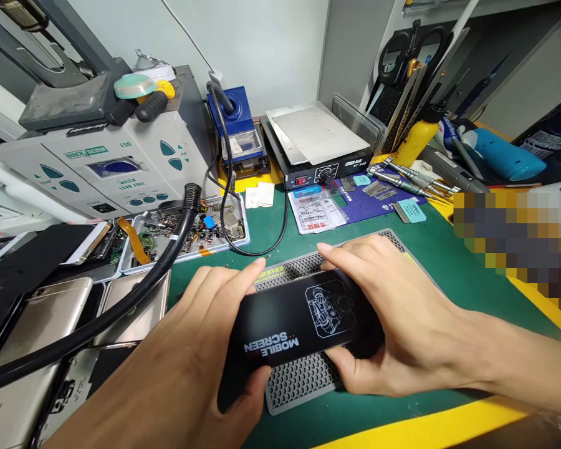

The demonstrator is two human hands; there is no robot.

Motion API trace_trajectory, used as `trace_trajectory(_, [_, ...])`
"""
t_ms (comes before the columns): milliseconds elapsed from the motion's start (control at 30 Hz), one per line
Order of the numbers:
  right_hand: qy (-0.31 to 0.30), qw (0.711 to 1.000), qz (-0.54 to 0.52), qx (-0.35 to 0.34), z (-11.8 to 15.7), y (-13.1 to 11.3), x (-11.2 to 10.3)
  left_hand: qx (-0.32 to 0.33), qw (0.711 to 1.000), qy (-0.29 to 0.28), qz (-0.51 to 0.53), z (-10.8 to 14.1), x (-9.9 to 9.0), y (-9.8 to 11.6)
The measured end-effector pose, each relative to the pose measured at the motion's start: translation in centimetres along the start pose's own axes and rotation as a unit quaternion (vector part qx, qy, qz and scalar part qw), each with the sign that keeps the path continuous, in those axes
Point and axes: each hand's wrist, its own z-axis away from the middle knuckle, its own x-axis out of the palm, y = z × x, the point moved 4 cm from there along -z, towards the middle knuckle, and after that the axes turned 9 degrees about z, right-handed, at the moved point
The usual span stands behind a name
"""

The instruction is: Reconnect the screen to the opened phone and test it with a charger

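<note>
A hose [154,275] crosses phones [40,330] at my left; over a grey mat [299,383], my left hand [203,324] and right hand [397,305] clamp the black box [280,318] between them.

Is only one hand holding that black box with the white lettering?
No, the left hand and the right hand each grip one end of the black box.

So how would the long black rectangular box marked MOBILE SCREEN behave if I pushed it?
The long black rectangular box looks fairly stiff, its edges straight between your left hand and right hand. Its smooth-looking face may be slightly slippery. Being flat-faced, it probably wouldn't roll.
</note>
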Motion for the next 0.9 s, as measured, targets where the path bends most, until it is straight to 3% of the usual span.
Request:
trace_trajectory(167, [-0.007, 1.0, 0.0, 0.008, 0.0, 0.0, 0.1, 0.008, 1.0, 0.017, 0.005, -0.2, -0.3, 0.0])
trace_trajectory(333, [0.005, 1.0, -0.012, 0.01, -0.1, 0.2, 0.0, 0.002, 1.0, -0.011, 0.017, -0.8, -0.6, 0.2])
trace_trajectory(467, [-0.001, 0.999, -0.034, 0.018, -0.2, 0.3, 0.0, -0.004, 1.0, 0.021, 0.018, -1.0, -0.4, 0.3])
trace_trajectory(667, [-0.013, 0.998, -0.049, 0.025, -0.4, 0.4, 0.1, -0.035, 0.999, -0.014, 0.027, -1.0, 0.1, -0.1])
trace_trajectory(900, [-0.027, 0.998, -0.053, 0.029, -0.4, 0.5, 0.3, -0.008, 1.0, 0.019, 0.01, -0.6, -0.1, -0.1])
